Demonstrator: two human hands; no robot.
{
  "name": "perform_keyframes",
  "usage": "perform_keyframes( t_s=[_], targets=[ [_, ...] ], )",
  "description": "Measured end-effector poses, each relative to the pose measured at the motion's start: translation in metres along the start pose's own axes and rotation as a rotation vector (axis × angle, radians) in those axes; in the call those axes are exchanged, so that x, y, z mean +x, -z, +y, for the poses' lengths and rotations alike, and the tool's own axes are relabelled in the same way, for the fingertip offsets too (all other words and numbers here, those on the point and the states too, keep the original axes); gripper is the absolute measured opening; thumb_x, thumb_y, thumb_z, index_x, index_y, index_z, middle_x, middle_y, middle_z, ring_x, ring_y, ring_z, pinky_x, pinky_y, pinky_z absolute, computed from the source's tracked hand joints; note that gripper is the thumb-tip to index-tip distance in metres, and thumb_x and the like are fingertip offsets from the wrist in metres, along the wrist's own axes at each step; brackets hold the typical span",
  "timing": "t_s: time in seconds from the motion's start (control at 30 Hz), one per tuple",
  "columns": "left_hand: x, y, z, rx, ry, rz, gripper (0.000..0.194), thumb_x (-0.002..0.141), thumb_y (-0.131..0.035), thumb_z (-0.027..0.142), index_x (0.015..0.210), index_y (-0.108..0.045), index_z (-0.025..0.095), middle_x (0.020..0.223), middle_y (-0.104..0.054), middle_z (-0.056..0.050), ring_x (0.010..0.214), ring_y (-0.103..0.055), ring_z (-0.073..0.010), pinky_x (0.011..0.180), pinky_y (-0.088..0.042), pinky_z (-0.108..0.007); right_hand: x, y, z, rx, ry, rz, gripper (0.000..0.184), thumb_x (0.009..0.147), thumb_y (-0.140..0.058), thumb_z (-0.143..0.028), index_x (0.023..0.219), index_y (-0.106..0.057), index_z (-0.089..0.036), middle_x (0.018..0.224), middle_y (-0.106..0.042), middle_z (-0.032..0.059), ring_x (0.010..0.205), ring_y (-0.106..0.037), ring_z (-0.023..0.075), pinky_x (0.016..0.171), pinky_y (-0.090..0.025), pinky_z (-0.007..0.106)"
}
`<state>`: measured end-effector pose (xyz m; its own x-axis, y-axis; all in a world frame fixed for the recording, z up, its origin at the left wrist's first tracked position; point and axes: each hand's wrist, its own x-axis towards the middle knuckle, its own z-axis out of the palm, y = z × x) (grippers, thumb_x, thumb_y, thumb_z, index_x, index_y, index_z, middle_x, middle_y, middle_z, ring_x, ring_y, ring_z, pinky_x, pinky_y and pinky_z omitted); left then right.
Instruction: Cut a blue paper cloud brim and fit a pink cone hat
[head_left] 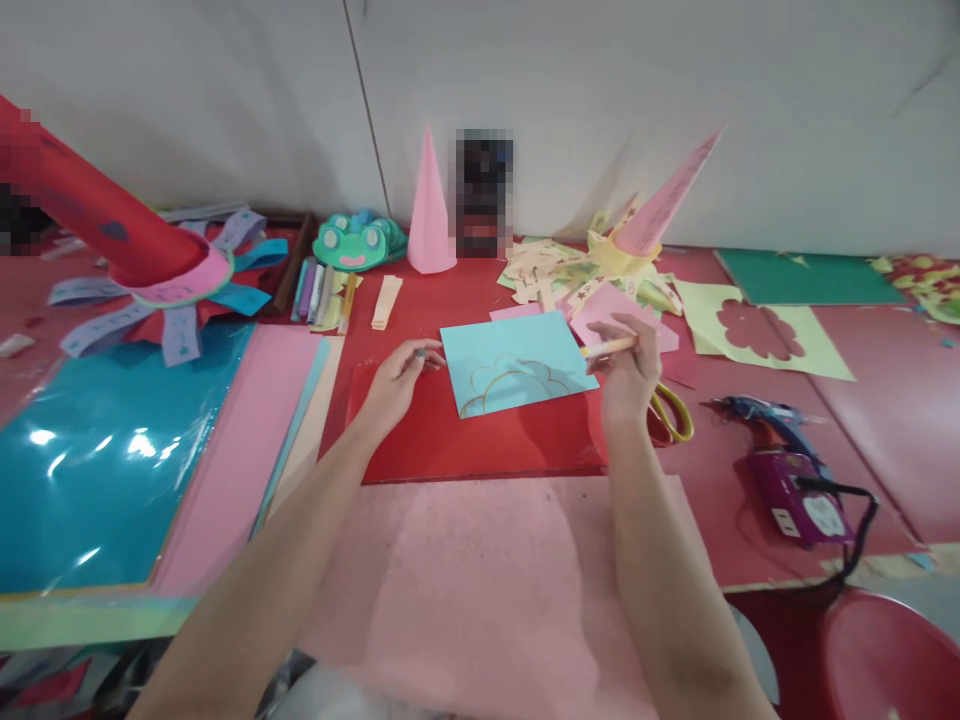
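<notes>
A light blue sheet of paper (510, 345) lies on a red sheet (480, 445) in front of me, with a scalloped, cloud-like outline drawn in a brownish line along its lower part. My right hand (630, 375) grips a marker (606, 347) with a pale barrel, its yellowish end pointing left near the blue sheet's right edge. At the sheet's left edge rests my left hand (405, 375), fingers loosely apart with nothing visible in them; whether a fingertip touches the paper I cannot tell. Yellow-handled scissors (679, 412) lie partly hidden behind my right wrist.
A pink paper cone (430, 215) and a green frog-face craft (356, 242) stand at the back. Markers (311, 290) lie to the left. Paper scraps (544, 270), a second cone (671, 200), a flower-cutout sheet (761, 330) and a glue gun (772, 420) occupy the right.
</notes>
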<state>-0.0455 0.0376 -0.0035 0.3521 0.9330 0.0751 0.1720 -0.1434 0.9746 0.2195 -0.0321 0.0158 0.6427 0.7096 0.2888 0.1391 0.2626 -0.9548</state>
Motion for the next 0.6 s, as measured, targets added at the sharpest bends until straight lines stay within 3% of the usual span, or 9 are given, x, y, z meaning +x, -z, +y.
perform_keyframes(
  t_s=[0.13,0.23,0.37,0.5,0.6],
  targets=[
    [0.001,-0.001,-0.005,-0.035,-0.004,0.068,0.029,0.091,-0.037,0.038,0.106,-0.052,0.019,0.087,-0.068,-0.006,0.084,-0.065,-0.0167,0.085,-0.049,-0.035,-0.01,-0.007,0.001,-0.142,0.037,-0.049,0.019,0.082,-0.051,-0.026,0.099,-0.058,-0.024,0.095,-0.064,0.0001,0.05,-0.052,0.0057,0.043,-0.042,0.02],
    [-0.003,-0.005,-0.005,0.085,-0.053,0.021,0.036,0.092,-0.036,0.043,0.116,-0.047,0.018,0.098,-0.066,-0.009,0.093,-0.063,-0.0176,0.09,-0.047,-0.037,-0.02,-0.017,0.002,-0.158,0.027,-0.116,0.019,0.087,-0.047,-0.034,0.097,-0.058,-0.023,0.078,-0.061,-0.0016,0.045,-0.047,0.0059,0.042,-0.039,0.02],
    [-0.012,-0.009,0.003,0.455,-0.201,-0.119,0.043,0.092,-0.043,0.038,0.129,-0.042,0.018,0.123,-0.058,-0.012,0.113,-0.053,-0.0211,0.1,-0.04,-0.04,-0.036,-0.037,0.004,-0.188,-0.025,-0.375,0.022,0.091,-0.045,-0.038,0.098,-0.059,-0.023,0.066,-0.054,-0.0031,0.042,-0.043,0.007,0.042,-0.037,0.021],
    [-0.016,-0.012,0.01,0.644,-0.238,-0.247,0.032,0.093,-0.043,0.028,0.122,-0.052,0.02,0.109,-0.065,-0.007,0.103,-0.058,-0.0209,0.093,-0.045,-0.038,-0.049,-0.057,0.003,-0.183,-0.051,-0.656,0.026,0.089,-0.048,-0.038,0.102,-0.065,-0.024,0.076,-0.06,0.0006,0.053,-0.05,0.0095,0.051,-0.044,0.023],
    [-0.015,-0.011,0.011,0.712,-0.243,-0.235,0.025,0.094,-0.039,0.022,0.109,-0.059,0.018,0.105,-0.067,-0.007,0.098,-0.06,-0.02,0.087,-0.047,-0.034,-0.053,-0.064,-0.003,-0.154,-0.08,-0.777,0.029,0.087,-0.05,-0.038,0.107,-0.067,-0.027,0.091,-0.065,0.0029,0.065,-0.055,0.0111,0.055,-0.047,0.023]
  ],
)
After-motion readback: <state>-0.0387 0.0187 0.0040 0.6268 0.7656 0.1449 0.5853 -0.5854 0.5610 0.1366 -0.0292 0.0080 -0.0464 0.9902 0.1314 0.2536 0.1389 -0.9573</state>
